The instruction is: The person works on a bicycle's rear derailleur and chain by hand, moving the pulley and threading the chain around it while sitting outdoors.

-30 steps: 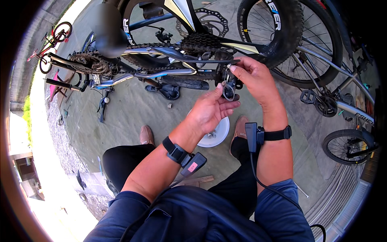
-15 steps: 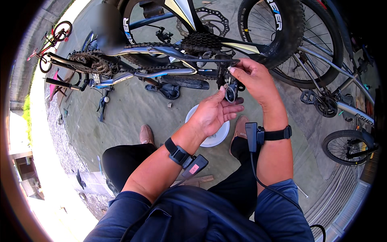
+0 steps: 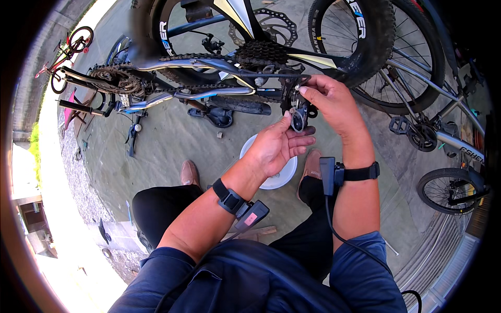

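A bicycle (image 3: 209,95) lies across the upper view, its cassette (image 3: 261,53) and chain turned toward me. Its black rear derailleur (image 3: 298,120) hangs at the right end of the frame. From below, my left hand (image 3: 274,147) holds the derailleur's lower cage, thumb pressed on its near side and the other fingers stretched out behind it. My right hand (image 3: 334,107) pinches thumb against forefinger at the derailleur's upper part, where the black cable housing (image 3: 276,76) comes in. What exactly lies between those fingertips is too small to make out.
Below my hands a white basin (image 3: 282,180) stands on the green ground sheet. A grey bicycle (image 3: 459,146) is on the right, with a small wheel (image 3: 449,191) below it. A black saddle (image 3: 219,118) and a wooden piece (image 3: 261,231) lie on the ground.
My right fingertips have shifted very slightly to the right at the derailleur. The left hand keeps its hold on the cage.
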{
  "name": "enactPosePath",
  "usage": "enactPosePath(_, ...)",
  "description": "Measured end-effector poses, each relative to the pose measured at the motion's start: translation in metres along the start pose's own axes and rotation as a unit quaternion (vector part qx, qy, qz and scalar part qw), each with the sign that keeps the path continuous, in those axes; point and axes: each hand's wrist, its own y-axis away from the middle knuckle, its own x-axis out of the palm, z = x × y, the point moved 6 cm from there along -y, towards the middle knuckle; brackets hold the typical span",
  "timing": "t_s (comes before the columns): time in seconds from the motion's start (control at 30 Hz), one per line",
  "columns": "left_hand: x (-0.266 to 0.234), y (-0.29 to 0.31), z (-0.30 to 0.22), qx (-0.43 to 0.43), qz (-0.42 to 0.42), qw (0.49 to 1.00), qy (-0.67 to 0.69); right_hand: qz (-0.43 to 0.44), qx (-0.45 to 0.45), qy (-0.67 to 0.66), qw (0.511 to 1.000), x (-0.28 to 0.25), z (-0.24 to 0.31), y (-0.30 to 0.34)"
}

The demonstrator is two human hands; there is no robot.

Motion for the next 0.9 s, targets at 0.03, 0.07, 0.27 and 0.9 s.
enactPosePath(0.03, 0.000, 0.000, 0.000, 0.001, 0.000, 1.000, -0.002, 0.001, 0.001, -0.010, 1.000, -0.001, 0.001, 0.001)
enactPosePath(0.07, 0.000, 0.000, 0.000, 0.002, 0.000, 1.000, -0.004, 0.002, 0.001, -0.020, 1.000, -0.003, 0.002, 0.002)
enactPosePath(0.27, -0.001, -0.001, 0.001, 0.005, -0.014, 1.000, -0.014, 0.016, 0.093, 0.050, 0.994, -0.006, 0.001, 0.010)
enactPosePath(0.9, 0.008, -0.006, 0.001, 0.024, -0.022, 0.999, -0.018, -0.010, 0.039, 0.068, 0.997, 0.000, -0.009, 0.007)
